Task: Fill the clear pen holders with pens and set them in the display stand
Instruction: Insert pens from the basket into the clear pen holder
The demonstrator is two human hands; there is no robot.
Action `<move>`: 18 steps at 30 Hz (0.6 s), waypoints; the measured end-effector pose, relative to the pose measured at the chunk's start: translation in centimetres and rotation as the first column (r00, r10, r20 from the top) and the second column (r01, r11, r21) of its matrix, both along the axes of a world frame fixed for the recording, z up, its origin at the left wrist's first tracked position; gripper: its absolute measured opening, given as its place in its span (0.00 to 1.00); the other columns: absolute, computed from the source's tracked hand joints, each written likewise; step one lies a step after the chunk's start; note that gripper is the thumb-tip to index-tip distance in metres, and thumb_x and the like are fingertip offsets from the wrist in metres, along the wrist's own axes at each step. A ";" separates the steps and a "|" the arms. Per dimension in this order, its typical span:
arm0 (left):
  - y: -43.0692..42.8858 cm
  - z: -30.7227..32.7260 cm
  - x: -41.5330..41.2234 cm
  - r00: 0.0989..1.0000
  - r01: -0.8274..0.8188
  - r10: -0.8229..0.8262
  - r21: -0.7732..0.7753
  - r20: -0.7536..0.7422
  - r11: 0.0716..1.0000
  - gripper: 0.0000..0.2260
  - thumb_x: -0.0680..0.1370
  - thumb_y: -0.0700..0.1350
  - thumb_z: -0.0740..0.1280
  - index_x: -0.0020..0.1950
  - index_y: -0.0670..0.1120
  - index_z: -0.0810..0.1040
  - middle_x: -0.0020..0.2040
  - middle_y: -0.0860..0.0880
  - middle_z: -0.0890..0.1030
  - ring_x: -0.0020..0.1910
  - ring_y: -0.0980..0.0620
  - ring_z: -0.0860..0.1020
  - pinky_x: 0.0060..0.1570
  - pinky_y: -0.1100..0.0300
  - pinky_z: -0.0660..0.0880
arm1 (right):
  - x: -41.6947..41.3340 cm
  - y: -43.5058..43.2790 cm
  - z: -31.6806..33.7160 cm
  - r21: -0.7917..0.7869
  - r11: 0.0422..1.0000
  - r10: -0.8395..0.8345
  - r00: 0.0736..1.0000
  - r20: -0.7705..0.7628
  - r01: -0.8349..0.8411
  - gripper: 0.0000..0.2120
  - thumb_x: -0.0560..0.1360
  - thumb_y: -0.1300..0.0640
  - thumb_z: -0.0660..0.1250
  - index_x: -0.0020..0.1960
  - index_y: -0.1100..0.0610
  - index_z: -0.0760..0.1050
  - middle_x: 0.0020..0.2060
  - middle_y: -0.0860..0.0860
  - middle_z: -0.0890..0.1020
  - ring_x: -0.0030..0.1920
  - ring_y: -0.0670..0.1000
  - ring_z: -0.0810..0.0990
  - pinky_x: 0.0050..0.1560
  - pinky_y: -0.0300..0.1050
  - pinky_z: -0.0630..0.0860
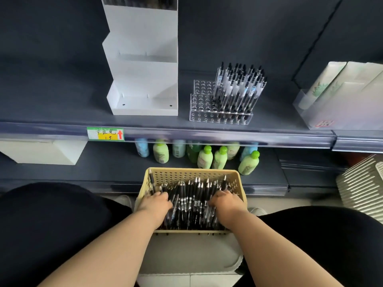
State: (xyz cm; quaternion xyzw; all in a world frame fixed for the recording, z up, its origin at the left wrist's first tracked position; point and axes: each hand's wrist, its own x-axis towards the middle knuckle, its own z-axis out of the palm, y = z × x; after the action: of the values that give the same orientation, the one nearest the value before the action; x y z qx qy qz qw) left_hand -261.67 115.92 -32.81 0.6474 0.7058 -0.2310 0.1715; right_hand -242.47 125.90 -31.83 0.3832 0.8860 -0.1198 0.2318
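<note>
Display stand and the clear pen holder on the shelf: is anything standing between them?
Nothing: the head view shows only bare dark shelf between the white display stand and the clear pen holder.

A basket (190, 175) of loose pens (192, 201) sits near centre, before a lower shelf (103, 170) of bottles (204, 157). On the far upper shelf (51, 104), the display stand (143, 85) stands left of a pen holder (203, 116), upright pens (240, 88) in its right half.

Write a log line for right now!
step: reaching for pens | left hand: among pens in yellow basket | right hand: same | clear pen holder: partly filled, on shelf | white display stand: lower tiers bare
</note>
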 end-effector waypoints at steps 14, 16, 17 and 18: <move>2.3 -1.6 -0.9 0.955 0.192 -0.252 0.321 0.157 0.927 0.08 0.78 0.44 0.62 0.57 0.51 0.71 0.56 0.54 0.75 0.57 0.53 0.72 0.60 0.56 0.67 | -2.1 0.2 -1.5 0.171 0.940 0.276 0.952 0.130 -0.296 0.26 0.72 0.60 0.67 0.68 0.52 0.65 0.64 0.55 0.67 0.64 0.57 0.66 0.64 0.54 0.63; 2.5 -1.2 -0.8 0.955 0.056 -0.161 0.384 0.248 0.922 0.06 0.80 0.50 0.58 0.56 0.52 0.70 0.56 0.55 0.74 0.56 0.54 0.72 0.56 0.58 0.69 | -2.1 0.2 -1.6 0.182 0.925 0.312 0.940 0.139 -0.334 0.26 0.73 0.58 0.66 0.69 0.51 0.64 0.64 0.54 0.68 0.63 0.57 0.66 0.63 0.53 0.63; 2.5 -1.1 -0.7 0.956 -0.006 -0.115 0.408 0.270 0.913 0.07 0.80 0.51 0.57 0.56 0.53 0.70 0.56 0.56 0.74 0.55 0.55 0.72 0.54 0.59 0.71 | -2.1 0.2 -1.7 0.190 0.918 0.326 0.935 0.141 -0.349 0.25 0.73 0.58 0.66 0.69 0.51 0.64 0.63 0.54 0.69 0.63 0.57 0.66 0.63 0.53 0.63; 2.5 -1.1 -0.7 0.955 -0.061 -0.071 0.427 0.287 0.902 0.08 0.80 0.52 0.56 0.57 0.54 0.70 0.56 0.57 0.74 0.55 0.56 0.72 0.51 0.59 0.72 | -2.1 0.2 -1.8 0.195 0.914 0.332 0.932 0.148 -0.356 0.25 0.74 0.57 0.66 0.69 0.51 0.64 0.63 0.55 0.69 0.64 0.57 0.66 0.63 0.53 0.62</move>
State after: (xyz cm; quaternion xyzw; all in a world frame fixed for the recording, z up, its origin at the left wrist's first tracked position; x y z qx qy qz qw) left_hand -262.34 118.41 -33.86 0.6982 0.7038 0.0298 0.1274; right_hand -244.55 126.08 -33.59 0.2504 0.9330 0.0429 0.2550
